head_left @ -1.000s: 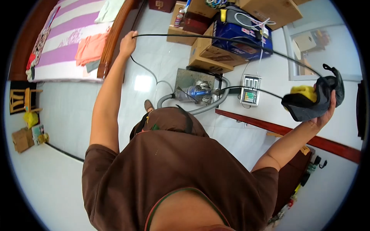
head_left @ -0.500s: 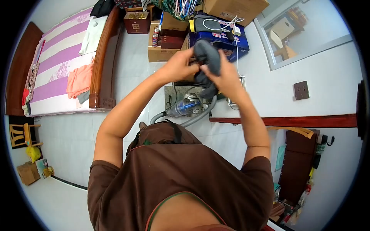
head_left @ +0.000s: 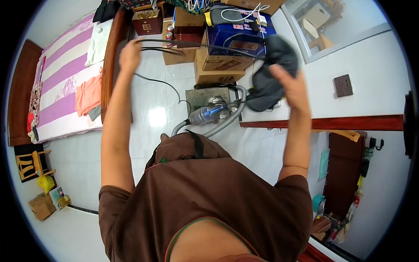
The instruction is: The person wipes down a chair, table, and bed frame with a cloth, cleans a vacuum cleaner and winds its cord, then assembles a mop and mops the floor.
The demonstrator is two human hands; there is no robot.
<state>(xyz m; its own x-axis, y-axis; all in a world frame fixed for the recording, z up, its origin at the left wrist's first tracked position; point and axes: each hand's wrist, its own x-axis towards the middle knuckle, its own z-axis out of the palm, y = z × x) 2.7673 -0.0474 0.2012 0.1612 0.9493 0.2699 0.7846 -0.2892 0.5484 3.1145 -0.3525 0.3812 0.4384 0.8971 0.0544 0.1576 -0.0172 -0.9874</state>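
My left hand (head_left: 130, 56), out by the bed's edge, is closed on a black cord (head_left: 192, 43) that stretches right to a dark grey, soft-looking object (head_left: 270, 81). My right hand (head_left: 293, 89) grips that object, which is blurred by motion. A thinner part of the cord hangs below my left hand and curves down toward a clear and blue vacuum cleaner (head_left: 207, 114). The vacuum stands on the floor with its grey hose (head_left: 231, 121) curled around its right side.
Cardboard boxes (head_left: 220, 76) and a blue box (head_left: 238, 40) are stacked ahead. A bed (head_left: 65, 87) with a wooden footboard (head_left: 112, 56) stands at left. A wall socket (head_left: 343, 85) and a dark red strip (head_left: 362, 122) are at right, with a wooden chair (head_left: 32, 164) far left.
My hands were close together half a second ago. Now the left has moved out left with the cord, drawing a length taut, and the right has moved right with the grey object.
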